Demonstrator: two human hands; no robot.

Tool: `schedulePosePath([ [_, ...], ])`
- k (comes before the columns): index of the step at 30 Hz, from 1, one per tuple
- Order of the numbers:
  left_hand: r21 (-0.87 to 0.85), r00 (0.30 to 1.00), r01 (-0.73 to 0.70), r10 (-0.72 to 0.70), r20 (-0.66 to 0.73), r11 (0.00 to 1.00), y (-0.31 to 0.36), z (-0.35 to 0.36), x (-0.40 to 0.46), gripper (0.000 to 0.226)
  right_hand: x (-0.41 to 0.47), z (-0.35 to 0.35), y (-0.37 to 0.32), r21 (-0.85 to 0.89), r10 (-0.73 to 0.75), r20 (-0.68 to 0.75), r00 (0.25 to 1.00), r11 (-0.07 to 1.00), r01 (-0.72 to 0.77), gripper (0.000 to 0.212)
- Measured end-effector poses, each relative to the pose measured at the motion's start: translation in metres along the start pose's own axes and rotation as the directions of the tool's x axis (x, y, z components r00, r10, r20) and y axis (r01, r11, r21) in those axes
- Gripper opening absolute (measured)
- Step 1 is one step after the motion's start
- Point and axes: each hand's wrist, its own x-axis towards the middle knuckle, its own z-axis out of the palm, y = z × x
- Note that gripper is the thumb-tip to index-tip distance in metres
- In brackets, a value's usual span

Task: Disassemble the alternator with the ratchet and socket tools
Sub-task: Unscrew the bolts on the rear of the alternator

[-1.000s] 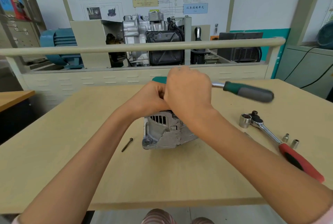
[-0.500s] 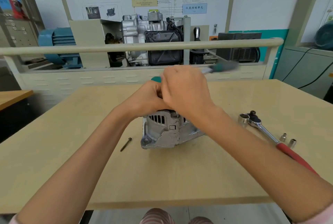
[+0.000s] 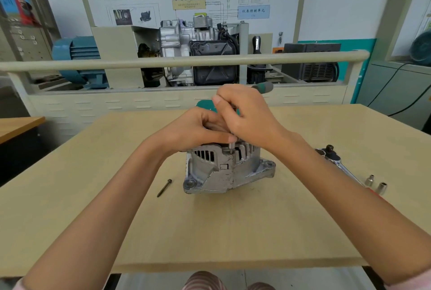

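**Both hands on a tool at the top of the alternator**

The alternator (image 3: 227,171) stands near the middle of the wooden bench (image 3: 70,208), well back from the near edge and from both side edges. The left hand (image 3: 198,130) rests over its top left, fingers curled, thumb lying along the upper rim beside a small socket (image 3: 232,146) that points down into the housing. The right hand (image 3: 247,116) is just above and touching the left, its fingers curled round the green-handled ratchet (image 3: 262,87), whose grey-and-green grip sticks out behind the knuckles toward the far edge. How the tool joins the socket is hidden by the hands.

A loose long bolt (image 3: 164,187) lies on the bench just left of the alternator, apart from it. To the right, past the right forearm, lies a second ratchet (image 3: 335,160) with a red handle partly hidden by the arm, and near it two small sockets (image 3: 375,183) stand upright, near the right edge.

Bare bench surface spreads to the left of the bolt and in front of the alternator, between the two forearms. Beyond the far edge runs a cream rail (image 3: 186,61).
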Motion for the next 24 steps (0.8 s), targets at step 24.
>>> schedulePosePath([
  [24, 0.068, 0.998, -0.026, 0.031, -0.062, 0.997, -0.005, 0.002, 0.004, 0.028, 0.002, 0.015, -0.019, -0.718, 0.208, -0.087, 0.974, 0.665, -0.206, 0.007],
])
